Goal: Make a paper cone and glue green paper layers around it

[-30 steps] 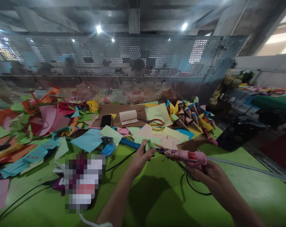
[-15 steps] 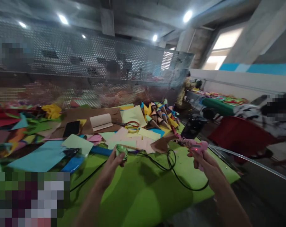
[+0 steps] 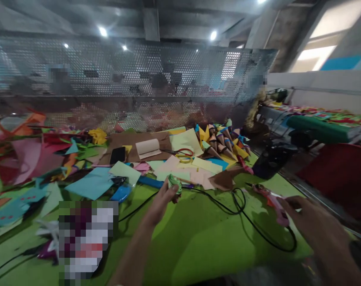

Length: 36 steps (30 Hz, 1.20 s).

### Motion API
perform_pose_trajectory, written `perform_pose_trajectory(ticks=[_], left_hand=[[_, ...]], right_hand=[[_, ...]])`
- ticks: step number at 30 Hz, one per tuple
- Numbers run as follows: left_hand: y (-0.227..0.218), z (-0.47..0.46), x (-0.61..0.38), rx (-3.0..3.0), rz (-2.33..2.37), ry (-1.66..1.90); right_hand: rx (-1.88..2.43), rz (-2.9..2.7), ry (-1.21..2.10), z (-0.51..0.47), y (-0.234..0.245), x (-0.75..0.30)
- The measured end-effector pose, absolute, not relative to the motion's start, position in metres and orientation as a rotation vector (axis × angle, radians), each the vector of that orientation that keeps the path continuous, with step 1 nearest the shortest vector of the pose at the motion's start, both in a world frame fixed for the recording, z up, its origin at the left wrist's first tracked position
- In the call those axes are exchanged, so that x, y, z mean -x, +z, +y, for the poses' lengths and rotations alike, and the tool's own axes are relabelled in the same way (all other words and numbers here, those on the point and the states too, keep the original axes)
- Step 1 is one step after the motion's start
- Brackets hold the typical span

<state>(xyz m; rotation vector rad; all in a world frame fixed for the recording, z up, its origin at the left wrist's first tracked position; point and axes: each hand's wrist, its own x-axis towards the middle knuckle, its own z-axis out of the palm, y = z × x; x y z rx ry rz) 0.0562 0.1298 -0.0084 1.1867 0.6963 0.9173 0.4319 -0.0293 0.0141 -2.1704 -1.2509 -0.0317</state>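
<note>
My left hand (image 3: 165,194), above the green tabletop, is closed around a small coil of rolled green paper (image 3: 175,184). At the right a pink glue gun (image 3: 274,204) lies on the table with its nozzle pointing away to the left. Right beside its back end is my right hand (image 3: 305,218), with a gap between thumb and fingers and no grip around the handle. Some of those fingertips are hidden or blurred. A black cord (image 3: 255,224) runs from the gun and loops across the table. Pale paper sheets (image 3: 198,178) and a brown paper piece (image 3: 225,180) lie beyond my hands.
Red-handled scissors (image 3: 185,152), a paper roll (image 3: 147,147) and a phone (image 3: 117,155) lie further back. Paper cones (image 3: 219,141) cluster at the back right. Coloured paper scraps (image 3: 37,155) heap at the left. A perforated metal screen (image 3: 123,87) stands behind the table.
My right hand has lowered the glue gun to the table and loosened from its handle. The view has swung left; my left hand still holds the green paper coil.
</note>
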Motion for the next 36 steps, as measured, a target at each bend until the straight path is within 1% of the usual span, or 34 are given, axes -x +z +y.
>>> perform_pose_trajectory(ticks=[2,7,10,14,22,36], left_hand=[[-0.01,0.13,-0.056,-1.193,0.699,0.904],[-0.012,0.13,-0.056,-1.21,0.693,0.893],[-0.01,0.13,-0.058,-1.19,0.721,0.876],[-0.007,0.13,-0.059,-1.192,0.716,0.859],[-0.004,0.13,-0.061,-1.195,0.689,0.819],[-0.004,0.13,-0.061,-1.137,0.641,0.785]], right_hand=[[2.171,-1.271,-0.062,-0.023,0.027,-0.408],[1.616,-1.739,0.105,0.015,0.051,-0.316],[1.364,-1.875,0.233,0.04,0.056,-0.269],[1.205,-1.954,0.326,0.063,0.055,-0.237],[1.176,-2.023,0.338,0.079,0.048,-0.231],[1.178,-2.115,0.415,0.081,0.053,-0.232]])
